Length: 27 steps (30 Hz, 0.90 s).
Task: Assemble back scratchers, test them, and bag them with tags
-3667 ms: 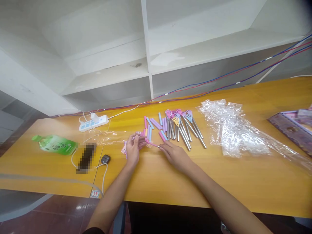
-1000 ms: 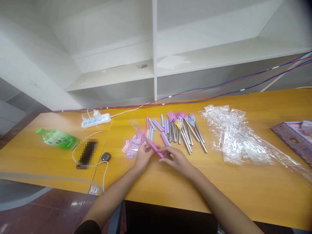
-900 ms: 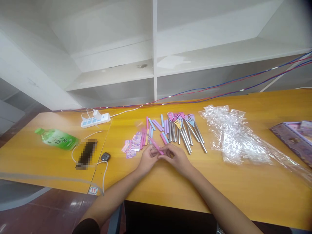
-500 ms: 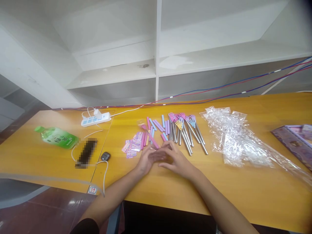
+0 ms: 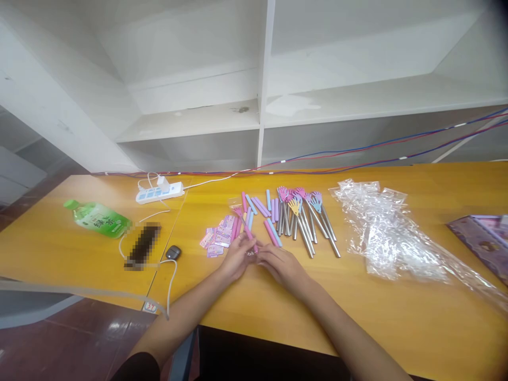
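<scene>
My left hand (image 5: 237, 259) is closed round the lower part of a pink-handled back scratcher (image 5: 247, 230). Its small pink hand-shaped head points away from me, and clear plastic film shows around that end. The fingers of my right hand (image 5: 282, 265) are pinched together at the near end, where a shiny crumpled bit of the clear plastic bag (image 5: 251, 253) shows between both hands. Just beyond lie loose pink, blue and purple handle sleeves (image 5: 260, 206). Beside my left hand are several printed cards (image 5: 223, 233).
Metal back scratchers (image 5: 306, 222) with coloured hand-shaped heads lie in a pile right of the sleeves. Further right are clear plastic bags (image 5: 381, 233) and a purple box (image 5: 474, 241). On the left are a green bottle (image 5: 99, 218), power strip (image 5: 159, 193) and black earbud case (image 5: 173, 252).
The pink back scratcher, first held across both hands, went into clear plastic and now points away. My right hand, open half a second ago, has closed at its near end. The cards came into view.
</scene>
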Tool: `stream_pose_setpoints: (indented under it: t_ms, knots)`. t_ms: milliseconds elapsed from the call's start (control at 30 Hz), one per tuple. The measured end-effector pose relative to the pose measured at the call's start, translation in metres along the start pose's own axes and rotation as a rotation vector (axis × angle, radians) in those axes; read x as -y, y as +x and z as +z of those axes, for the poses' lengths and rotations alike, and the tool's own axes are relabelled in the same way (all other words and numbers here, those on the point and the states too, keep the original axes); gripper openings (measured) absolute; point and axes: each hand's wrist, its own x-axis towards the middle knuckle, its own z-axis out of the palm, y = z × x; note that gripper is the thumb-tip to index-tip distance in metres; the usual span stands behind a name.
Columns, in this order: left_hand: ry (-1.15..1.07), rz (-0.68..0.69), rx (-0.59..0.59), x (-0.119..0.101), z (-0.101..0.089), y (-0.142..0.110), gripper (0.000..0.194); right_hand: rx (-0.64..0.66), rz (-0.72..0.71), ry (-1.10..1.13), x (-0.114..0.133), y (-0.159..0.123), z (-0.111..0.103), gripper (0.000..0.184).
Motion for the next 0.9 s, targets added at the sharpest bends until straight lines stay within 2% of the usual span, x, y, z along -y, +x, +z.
stream_pose_setpoints:
  t_ms: [67,200,367,467,600,667,733,833,900]
  knots:
    - [0.046,-0.006,0.038,-0.001,0.0,-0.002,0.041,-0.04,0.048,0.05,0.001,0.0,0.0,0.018]
    - [0.082,-0.022,0.129,-0.002,0.0,-0.002,0.04,-0.131,0.288,0.116,0.002,0.001,0.0,0.013]
    - [0.046,-0.011,0.103,0.001,-0.003,0.003,0.044,-0.091,0.41,0.131,0.0,0.001,0.0,0.009]
    - [0.103,0.006,0.167,0.0,-0.006,0.004,0.047,-0.068,0.442,0.139,-0.002,0.0,-0.002,0.008]
    - [0.29,0.06,0.28,-0.003,-0.011,0.004,0.055,-0.078,0.464,0.173,-0.004,0.0,-0.005,0.012]
    - [0.319,0.072,0.29,-0.005,-0.013,0.004,0.054,-0.11,0.495,0.199,-0.005,0.0,-0.005,0.018]
    - [0.337,0.063,0.28,-0.007,-0.014,0.003,0.055,-0.13,0.587,0.243,-0.006,0.001,-0.006,0.032]
    - [0.348,0.043,0.279,-0.01,-0.014,0.002,0.054,0.009,0.724,0.357,-0.005,0.003,-0.009,0.04]
    - [0.336,0.024,0.319,-0.013,-0.013,0.001,0.054,0.147,0.723,0.425,-0.003,0.004,-0.012,0.042]
